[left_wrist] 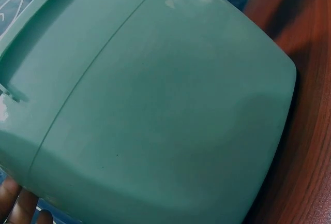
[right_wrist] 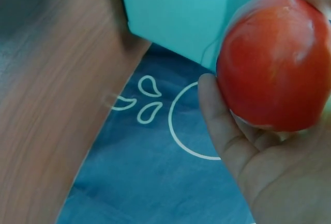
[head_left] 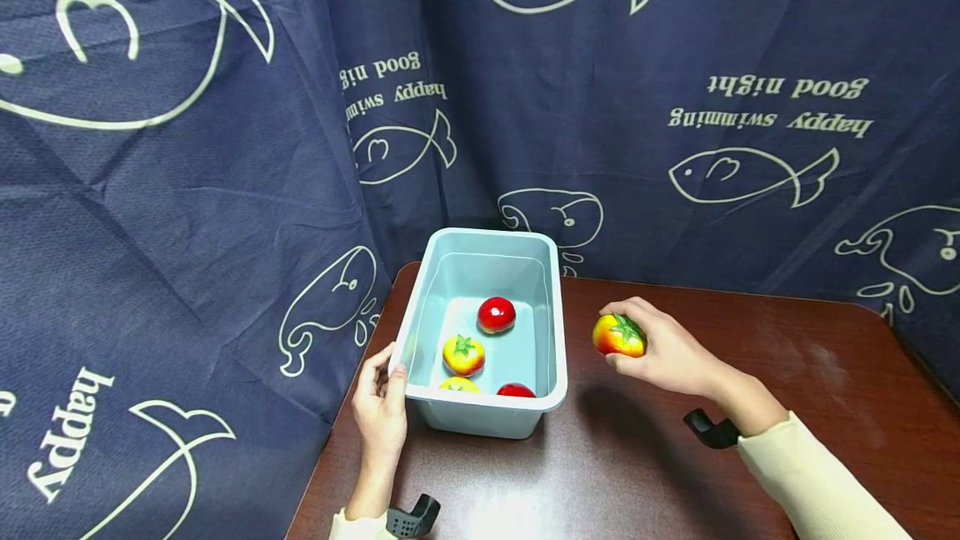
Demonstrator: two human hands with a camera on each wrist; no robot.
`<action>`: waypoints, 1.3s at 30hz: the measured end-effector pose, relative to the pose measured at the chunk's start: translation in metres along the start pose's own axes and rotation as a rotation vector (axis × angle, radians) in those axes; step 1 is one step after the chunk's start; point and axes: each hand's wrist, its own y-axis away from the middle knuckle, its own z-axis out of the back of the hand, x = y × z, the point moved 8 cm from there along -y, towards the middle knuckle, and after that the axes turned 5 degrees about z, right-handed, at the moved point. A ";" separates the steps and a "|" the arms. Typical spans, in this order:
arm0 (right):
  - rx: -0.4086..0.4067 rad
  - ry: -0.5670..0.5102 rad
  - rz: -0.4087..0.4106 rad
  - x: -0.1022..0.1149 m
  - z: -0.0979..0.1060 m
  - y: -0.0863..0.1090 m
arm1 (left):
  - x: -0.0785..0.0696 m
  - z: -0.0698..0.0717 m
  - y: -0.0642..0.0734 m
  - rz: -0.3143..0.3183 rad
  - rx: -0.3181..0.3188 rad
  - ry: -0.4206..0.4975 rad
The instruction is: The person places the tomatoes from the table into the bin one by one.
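Observation:
A light blue plastic bin (head_left: pixel 557 340) stands on the table; in the left wrist view its smooth outer wall fills most of the frame. My left hand (head_left: pixel 381 407) grips the rim at the near left corner, thumb over the edge and fingers outside. Inside lie a red tomato (head_left: pixel 496 315), a yellow-red tomato (head_left: pixel 463 355) with green leaves, and two more partly hidden behind the near wall. To the right of the bin, my right hand (head_left: pixel 663 348) holds another yellow-red tomato (head_left: pixel 619 335) above the table. From the right wrist, that tomato (right_wrist: pixel 276 61) shows its red side between thumb and fingers.
The brown wooden table (head_left: pixel 750 332) extends to the right and toward the front. Dark blue cloth (head_left: pixel 562 107) with white fish and lettering hangs behind and to the left, close to the bin's far side. Both wrists wear dark bands (head_left: pixel 712 430).

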 end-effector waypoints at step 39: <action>-0.073 -0.200 0.067 0.042 0.001 -0.046 | 0.022 0.003 -0.004 0.010 0.007 0.023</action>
